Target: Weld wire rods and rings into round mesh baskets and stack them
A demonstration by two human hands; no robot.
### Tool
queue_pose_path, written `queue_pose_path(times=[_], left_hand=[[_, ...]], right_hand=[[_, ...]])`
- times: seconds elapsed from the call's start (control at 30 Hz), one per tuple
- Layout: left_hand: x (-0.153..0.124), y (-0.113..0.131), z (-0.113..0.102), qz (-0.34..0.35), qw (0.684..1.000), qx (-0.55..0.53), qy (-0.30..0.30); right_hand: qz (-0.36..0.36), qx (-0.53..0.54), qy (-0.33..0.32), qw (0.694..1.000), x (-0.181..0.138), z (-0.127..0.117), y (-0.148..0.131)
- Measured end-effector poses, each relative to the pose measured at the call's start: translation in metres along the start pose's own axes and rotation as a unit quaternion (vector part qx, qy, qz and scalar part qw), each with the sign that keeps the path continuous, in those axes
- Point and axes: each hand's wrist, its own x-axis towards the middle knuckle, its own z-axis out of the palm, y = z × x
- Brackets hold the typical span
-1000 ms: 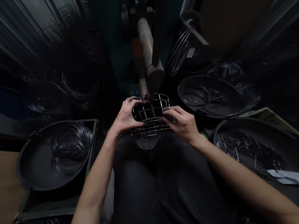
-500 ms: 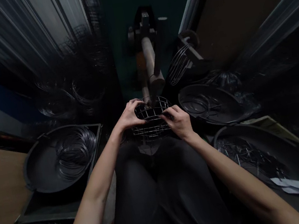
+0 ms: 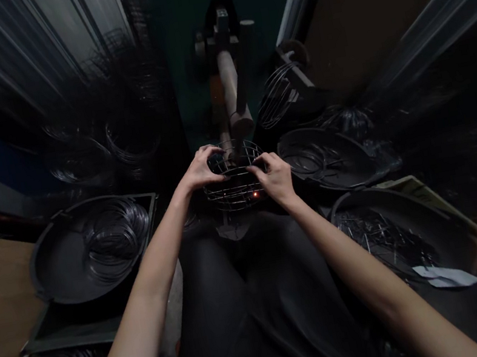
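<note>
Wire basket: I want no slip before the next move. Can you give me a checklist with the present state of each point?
1. Left hand grips the wire basket at its left rim: ok.
2. Right hand grips its right rim: ok.
3. Fingers apart from the orange glow on the near side: ok, but close.
4. Basket's far rim by the tip of the machine arm: ok.
5. Wire joints sound: cannot tell, too dark.
</note>
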Motion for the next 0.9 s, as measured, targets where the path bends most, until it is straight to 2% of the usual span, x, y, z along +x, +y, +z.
queue_pose_path(times=[0.17,0.4,0.53,0.63,0.73,0.8,0.9], left_hand=[[0.01,-0.004,-0.006,-0.016,1.0,0.008,0.001],[0.019,-0.01,-0.009,0.005,1.0,0.007,0.002],[0.014,-0.016,-0.008,0.012,0.999,-0.031,-0.001],[-0.01,-0.028,-0.001,-0.015,0.996,-0.082,0.035],[-0.041,-0.047,0.016,-0.092,0.975,-0.194,0.049],[-0.056,-0.059,0.029,-0.139,0.948,-0.28,0.057],[-0.064,-0.069,0.039,-0.166,0.923,-0.337,0.085]], right_hand=[[0.003,0.004,-0.004,1.0,0.014,0.005,0.0],[0.025,0.003,-0.018,1.0,0.023,0.012,-0.004],[0.04,0.037,0.005,0.999,0.021,-0.002,0.002],[0.072,0.091,-0.013,0.993,-0.007,-0.034,0.02],[0.141,0.146,-0.072,0.977,-0.063,-0.058,0.043],[0.204,0.159,-0.097,0.961,-0.106,-0.058,0.054],[0.276,0.146,-0.057,0.948,-0.16,-0.043,0.061]])
